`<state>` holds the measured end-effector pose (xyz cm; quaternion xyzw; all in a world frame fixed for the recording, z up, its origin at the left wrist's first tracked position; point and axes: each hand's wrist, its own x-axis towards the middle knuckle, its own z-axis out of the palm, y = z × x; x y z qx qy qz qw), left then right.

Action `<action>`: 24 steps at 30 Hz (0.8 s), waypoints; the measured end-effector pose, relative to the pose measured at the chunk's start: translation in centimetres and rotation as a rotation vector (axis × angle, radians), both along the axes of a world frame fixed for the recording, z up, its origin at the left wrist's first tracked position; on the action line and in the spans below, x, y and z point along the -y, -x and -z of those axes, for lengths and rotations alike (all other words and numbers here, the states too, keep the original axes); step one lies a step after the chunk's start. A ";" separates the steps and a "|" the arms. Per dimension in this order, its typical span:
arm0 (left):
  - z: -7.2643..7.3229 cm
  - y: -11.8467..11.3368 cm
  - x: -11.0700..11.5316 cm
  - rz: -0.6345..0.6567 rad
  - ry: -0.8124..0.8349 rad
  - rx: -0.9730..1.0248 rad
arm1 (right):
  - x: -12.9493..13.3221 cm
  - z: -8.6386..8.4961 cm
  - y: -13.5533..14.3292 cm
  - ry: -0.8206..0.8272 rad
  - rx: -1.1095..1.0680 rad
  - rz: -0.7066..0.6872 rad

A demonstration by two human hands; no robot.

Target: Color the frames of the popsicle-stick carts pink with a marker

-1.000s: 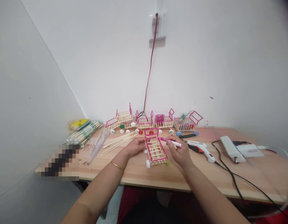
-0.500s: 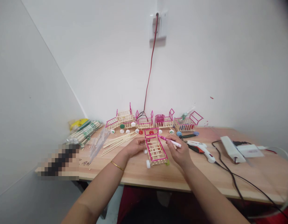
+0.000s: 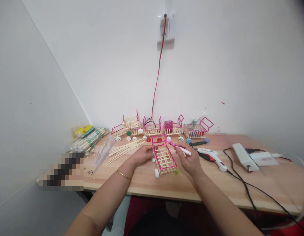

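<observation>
A small cart of pale sticks (image 3: 164, 159) with pink-coloured top edges and bottle-cap wheels stands near the table's front. My left hand (image 3: 143, 155) closes on its far left side, by the upright pink handle frame. In my right hand (image 3: 189, 160) is a pink-and-white marker (image 3: 182, 149), its tip pointing left at the handle end of the cart. Whether the tip touches the sticks cannot be made out. Behind stands a row of similar carts, one holding a pink bowl (image 3: 168, 124).
Loose sticks (image 3: 126, 150) and a bag of sticks (image 3: 89, 139) lie left on the wooden table (image 3: 142, 183). To the right are a glue gun (image 3: 214, 157), dark-handled pliers, a power strip (image 3: 244, 157) and black cables. A red-black cord hangs down the wall.
The marker tip has shifted slightly up and left near the cart's handle end. Both hands stay almost where they were.
</observation>
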<state>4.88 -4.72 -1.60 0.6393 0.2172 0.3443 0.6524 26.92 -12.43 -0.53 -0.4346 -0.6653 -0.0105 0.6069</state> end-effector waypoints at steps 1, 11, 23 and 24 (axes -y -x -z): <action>0.0 0.0 0.0 -0.003 0.003 0.001 | 0.0 0.0 0.0 -0.004 -0.003 0.011; -0.2 0.0 0.1 0.002 0.006 0.001 | 0.1 0.1 -0.3 -0.050 -0.012 0.012; -0.3 0.0 0.2 0.002 0.001 -0.004 | 0.0 0.2 -0.2 -0.069 0.048 -0.019; -0.3 0.0 0.2 0.000 -0.002 -0.005 | 0.0 0.2 -0.1 -0.068 0.051 -0.019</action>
